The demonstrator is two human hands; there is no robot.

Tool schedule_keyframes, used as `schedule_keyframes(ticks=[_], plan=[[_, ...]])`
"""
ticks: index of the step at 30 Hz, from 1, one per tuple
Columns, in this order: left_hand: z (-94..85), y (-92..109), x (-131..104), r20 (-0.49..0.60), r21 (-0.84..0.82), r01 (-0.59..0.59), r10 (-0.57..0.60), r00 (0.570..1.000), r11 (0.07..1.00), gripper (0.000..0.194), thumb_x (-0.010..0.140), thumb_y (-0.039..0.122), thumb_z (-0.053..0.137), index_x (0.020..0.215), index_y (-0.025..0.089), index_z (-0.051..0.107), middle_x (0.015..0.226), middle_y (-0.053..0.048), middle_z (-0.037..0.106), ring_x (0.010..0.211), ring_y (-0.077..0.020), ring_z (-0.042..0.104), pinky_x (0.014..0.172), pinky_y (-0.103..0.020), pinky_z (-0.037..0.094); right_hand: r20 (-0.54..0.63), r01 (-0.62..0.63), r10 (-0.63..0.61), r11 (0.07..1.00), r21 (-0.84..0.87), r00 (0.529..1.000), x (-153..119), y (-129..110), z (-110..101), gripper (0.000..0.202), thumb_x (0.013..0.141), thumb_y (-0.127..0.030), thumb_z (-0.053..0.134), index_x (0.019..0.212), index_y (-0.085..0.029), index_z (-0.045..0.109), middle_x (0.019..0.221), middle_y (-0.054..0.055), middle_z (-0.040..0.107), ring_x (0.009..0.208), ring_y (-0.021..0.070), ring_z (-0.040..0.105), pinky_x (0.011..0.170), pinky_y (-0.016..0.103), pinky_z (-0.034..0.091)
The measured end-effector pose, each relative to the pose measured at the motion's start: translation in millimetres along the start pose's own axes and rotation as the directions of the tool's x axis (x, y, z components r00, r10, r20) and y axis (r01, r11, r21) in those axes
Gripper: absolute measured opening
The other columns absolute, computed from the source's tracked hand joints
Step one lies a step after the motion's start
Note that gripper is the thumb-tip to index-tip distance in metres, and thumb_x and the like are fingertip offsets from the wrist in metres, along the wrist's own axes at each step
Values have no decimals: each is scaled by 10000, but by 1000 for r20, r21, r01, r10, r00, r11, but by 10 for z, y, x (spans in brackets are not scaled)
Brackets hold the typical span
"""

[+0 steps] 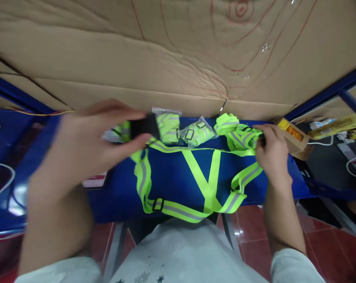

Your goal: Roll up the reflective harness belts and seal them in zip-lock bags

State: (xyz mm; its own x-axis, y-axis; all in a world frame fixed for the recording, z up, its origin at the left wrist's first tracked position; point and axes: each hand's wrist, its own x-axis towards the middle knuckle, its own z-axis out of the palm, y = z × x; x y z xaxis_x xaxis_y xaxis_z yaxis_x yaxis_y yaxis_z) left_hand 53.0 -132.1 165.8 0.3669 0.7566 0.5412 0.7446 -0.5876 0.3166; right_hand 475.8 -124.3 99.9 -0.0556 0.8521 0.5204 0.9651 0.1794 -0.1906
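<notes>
Neon yellow-green reflective straps (184,214) with grey stripes and black buckles lie spread across the blue table (172,177), forming a Y at the centre. My left hand (98,137), blurred, pinches a black piece (145,126) at the straps' left end; its details are smeared. At the right end my right hand (270,147) is closed on a small black part of the straps, mostly covered by the fingers. Behind the straps lie a bagged strap bundle (169,127), a second bagged bundle (199,133) and a loose strap pile (226,124).
A cardboard wall (107,63) with red curved lines stands behind the table. An open small carton (292,137) is at the right, near yellow packaging (337,126) and white cables. A phone-like object (95,181) lies partly under my left arm. Blue frame bars (328,92) run along the sides.
</notes>
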Motion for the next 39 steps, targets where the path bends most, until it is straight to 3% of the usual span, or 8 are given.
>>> schedule_keyframes(ticks=[2,4,10,16,21,24,34,39], plan=[[172,130,173,85,31,-124,121,989,992,280,997,358,692,1221,192,726,1112,-45,761,947,-179,711,915,-331,592,2,82,-82,994,76,997,192,-426,18,538,833,-48,517,1323,-202,674,1294,161,646,1199,335,656,1024,480,567],[361,272,335,136,33,-127,122,983,991,295,970,307,719,1231,170,729,1174,-79,761,1054,-236,732,970,-378,600,-15,165,-165,973,159,986,341,-781,35,584,804,-17,518,1353,-171,644,1350,181,602,1264,345,623,1075,491,553],[623,420,472,11,-49,-91,91,996,995,278,968,293,703,1224,186,722,1170,-79,769,1051,-231,754,961,-348,602,-88,287,-273,917,279,958,565,-1371,110,696,772,25,474,1449,-124,533,1427,219,513,1369,365,539,1134,537,517],[616,325,461,-77,-34,-45,42,996,998,226,972,289,698,1175,191,714,1165,-82,774,1028,-230,764,911,-355,620,-84,273,-260,929,249,962,620,-1447,256,766,790,48,434,1519,-184,464,1457,200,481,1411,382,472,1145,616,472],[634,329,462,-4,0,-36,36,999,999,236,985,286,677,1193,180,710,1153,-88,766,1038,-246,764,900,-372,628,-11,270,-274,937,220,962,634,-1454,372,724,858,4,448,1553,-196,429,1483,193,467,1333,394,500,1101,642,481],[614,318,458,4,66,29,-30,1000,997,261,1000,291,650,1242,207,696,1193,-89,759,1053,-261,759,889,-392,627,-42,271,-269,930,250,962,682,-1390,394,747,868,-8,434,1578,-239,408,1459,169,479,1309,391,506,1091,682,473],[676,279,485,95,79,41,-48,994,996,210,1005,295,635,1179,192,691,1179,-86,741,1026,-250,749,877,-357,595,16,239,-252,935,261,968,667,-1502,431,708,965,-59,364,1648,-230,297,1523,183,409,1469,439,393,1150,760,371],[716,216,512,151,47,41,-48,987,998,186,1011,229,622,1163,143,685,1224,-126,718,1102,-285,728,925,-389,578,120,210,-238,955,212,964,624,-1571,492,781,967,-113,413,1699,-216,160,1639,203,329,1517,416,339,1195,708,354]])
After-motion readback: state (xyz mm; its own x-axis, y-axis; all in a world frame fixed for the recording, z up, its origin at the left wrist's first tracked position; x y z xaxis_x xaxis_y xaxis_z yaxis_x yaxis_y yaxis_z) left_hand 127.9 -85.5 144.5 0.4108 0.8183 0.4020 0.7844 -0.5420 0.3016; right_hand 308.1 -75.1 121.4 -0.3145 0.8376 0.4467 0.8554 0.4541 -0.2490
